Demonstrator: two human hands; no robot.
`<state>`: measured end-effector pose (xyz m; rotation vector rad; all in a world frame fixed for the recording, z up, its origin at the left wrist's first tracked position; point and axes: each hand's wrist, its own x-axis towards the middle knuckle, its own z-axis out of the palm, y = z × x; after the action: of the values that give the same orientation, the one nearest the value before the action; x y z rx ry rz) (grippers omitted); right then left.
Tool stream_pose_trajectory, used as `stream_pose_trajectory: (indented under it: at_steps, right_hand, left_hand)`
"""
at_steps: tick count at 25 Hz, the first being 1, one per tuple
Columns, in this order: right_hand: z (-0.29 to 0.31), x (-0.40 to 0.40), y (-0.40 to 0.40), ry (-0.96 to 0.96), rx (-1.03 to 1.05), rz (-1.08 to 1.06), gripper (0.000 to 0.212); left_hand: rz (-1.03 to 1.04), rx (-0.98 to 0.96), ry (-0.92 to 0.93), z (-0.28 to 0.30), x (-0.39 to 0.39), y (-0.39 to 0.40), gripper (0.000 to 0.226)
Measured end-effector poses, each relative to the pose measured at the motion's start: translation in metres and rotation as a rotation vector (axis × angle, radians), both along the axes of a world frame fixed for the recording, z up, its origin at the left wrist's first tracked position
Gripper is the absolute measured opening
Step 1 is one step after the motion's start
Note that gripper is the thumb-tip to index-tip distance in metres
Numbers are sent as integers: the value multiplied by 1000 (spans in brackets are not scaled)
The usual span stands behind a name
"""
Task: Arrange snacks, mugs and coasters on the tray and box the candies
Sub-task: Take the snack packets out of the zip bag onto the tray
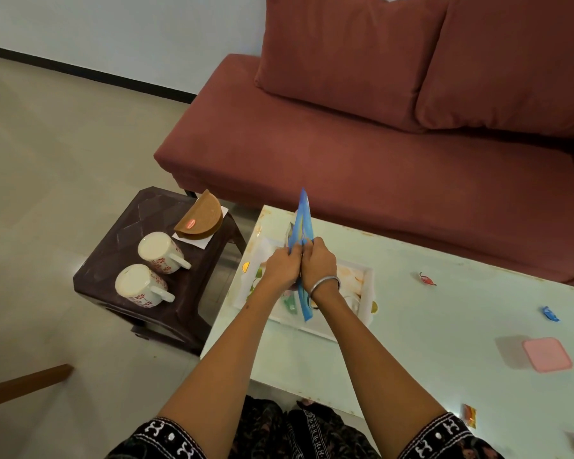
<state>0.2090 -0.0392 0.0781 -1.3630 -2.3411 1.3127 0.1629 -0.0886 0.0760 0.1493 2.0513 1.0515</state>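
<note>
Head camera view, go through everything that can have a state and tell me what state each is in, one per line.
Blue snack packet: held on edge above the tray, gripped by both hands.
Left hand: gripping the packet.
Right hand: gripping the packet.
Tray: flat on the table.
Two mugs: lying on their sides on the stool.
Pink box: closed.

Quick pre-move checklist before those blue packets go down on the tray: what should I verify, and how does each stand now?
1. Both hands hold the blue snack packets: left hand, right hand. Ok.
2. Packets above the tray. Ok.
3. Free space on the tray under the arms. Cannot tell.
4. Mugs on the tray. Not ok, both lie on the side stool.
5. Coasters on the tray. Not ok, on the stool.
6. Candies boxed. Not ok, loose on the table near the pink box.
</note>
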Motion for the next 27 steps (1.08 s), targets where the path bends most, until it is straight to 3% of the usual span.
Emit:
stream_pose_trajectory:
  at_steps: [3, 7, 13, 18, 23, 27]
  right_hand:
    - [-1, 0, 11, 48, -118, 26, 45]
    - [8, -7, 18, -184, 12, 124, 36]
    - [-3, 13, 44, -365, 174, -10, 30]
    - [-13, 46, 79, -331, 226, -173, 34]
    - [-16, 52, 91, -303, 215, -268, 31]
    - [-13, 46, 79, -185, 314, -256, 18]
  left_hand:
    - [-13, 3, 55, 4, -5, 6, 43]
    - [-54, -179, 291, 7, 0, 14, 40]
    - [-135, -375, 494, 5, -9, -4, 28]
    - [0, -165, 552, -1, -36, -36, 13]
    - [-332, 41, 760, 4, -33, -32, 17]
    - [-378, 40, 765, 7, -25, -17, 36]
